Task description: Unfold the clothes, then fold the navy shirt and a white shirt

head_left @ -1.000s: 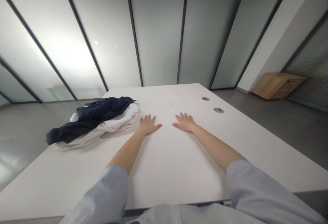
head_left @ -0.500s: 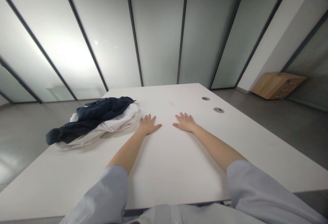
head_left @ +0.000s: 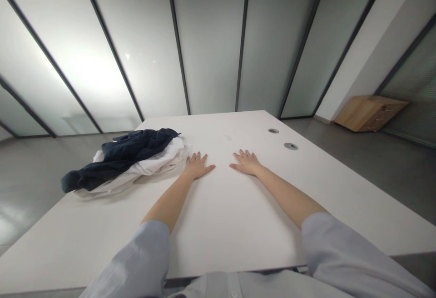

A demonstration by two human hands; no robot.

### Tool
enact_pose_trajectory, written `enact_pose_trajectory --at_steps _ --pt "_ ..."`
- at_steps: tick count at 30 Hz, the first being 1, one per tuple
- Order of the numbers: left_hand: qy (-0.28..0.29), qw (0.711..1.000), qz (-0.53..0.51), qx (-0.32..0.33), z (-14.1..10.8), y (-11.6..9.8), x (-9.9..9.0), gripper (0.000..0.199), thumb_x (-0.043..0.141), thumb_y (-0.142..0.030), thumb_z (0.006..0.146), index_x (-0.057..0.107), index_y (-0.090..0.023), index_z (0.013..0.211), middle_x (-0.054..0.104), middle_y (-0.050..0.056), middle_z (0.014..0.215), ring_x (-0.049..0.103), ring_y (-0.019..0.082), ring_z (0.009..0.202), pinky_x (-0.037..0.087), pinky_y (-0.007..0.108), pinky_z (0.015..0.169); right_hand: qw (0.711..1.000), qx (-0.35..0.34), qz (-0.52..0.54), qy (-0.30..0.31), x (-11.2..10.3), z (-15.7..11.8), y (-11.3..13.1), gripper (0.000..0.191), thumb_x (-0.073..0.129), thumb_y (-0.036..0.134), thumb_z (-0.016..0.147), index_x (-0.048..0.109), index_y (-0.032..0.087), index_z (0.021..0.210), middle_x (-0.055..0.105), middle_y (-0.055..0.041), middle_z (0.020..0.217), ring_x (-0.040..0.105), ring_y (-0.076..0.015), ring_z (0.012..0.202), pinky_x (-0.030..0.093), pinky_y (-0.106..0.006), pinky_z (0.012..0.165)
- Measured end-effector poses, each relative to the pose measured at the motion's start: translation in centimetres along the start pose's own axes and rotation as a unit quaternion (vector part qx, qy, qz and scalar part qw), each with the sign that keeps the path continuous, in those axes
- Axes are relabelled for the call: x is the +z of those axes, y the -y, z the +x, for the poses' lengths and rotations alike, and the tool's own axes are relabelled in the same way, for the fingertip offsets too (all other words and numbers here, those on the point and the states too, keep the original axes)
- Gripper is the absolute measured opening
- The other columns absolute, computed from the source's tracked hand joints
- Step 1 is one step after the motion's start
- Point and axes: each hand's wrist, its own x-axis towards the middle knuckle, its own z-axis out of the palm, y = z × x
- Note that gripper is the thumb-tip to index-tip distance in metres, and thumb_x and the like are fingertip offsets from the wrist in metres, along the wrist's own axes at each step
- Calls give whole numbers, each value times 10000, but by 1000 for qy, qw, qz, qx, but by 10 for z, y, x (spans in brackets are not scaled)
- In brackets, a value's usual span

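My left hand [head_left: 196, 166] lies flat on the white table [head_left: 231, 216], fingers spread, holding nothing. To its right, my right hand [head_left: 247, 162] also rests palm down with its fingers apart and nothing in it. Just left of my left hand is a crumpled heap of clothes: a dark navy garment [head_left: 136, 148] on top of a white one [head_left: 153, 165]. The heap reaches the table's left edge, where the navy cloth sticks out a little.
Two round cable holes, one open [head_left: 273, 131] and one with a grey cover [head_left: 290, 146], are in the tabletop at the right. Behind the table stand frosted glass panels [head_left: 207, 43]. A wooden cabinet [head_left: 369, 113] is on the floor at the far right.
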Motion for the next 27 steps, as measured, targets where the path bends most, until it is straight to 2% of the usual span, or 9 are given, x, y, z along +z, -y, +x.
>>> enact_pose_trajectory --at_steps 27 --pt "-3 1000 6 1 1 1 1 926 176 -827 799 205 -263 1533 144 127 1604 143 364 1459 158 561 1137 1000 0 1 -1 1 1 0 911 237 813 811 253 250 1527 173 -134 1598 143 -400 1441 104 -575 1131"
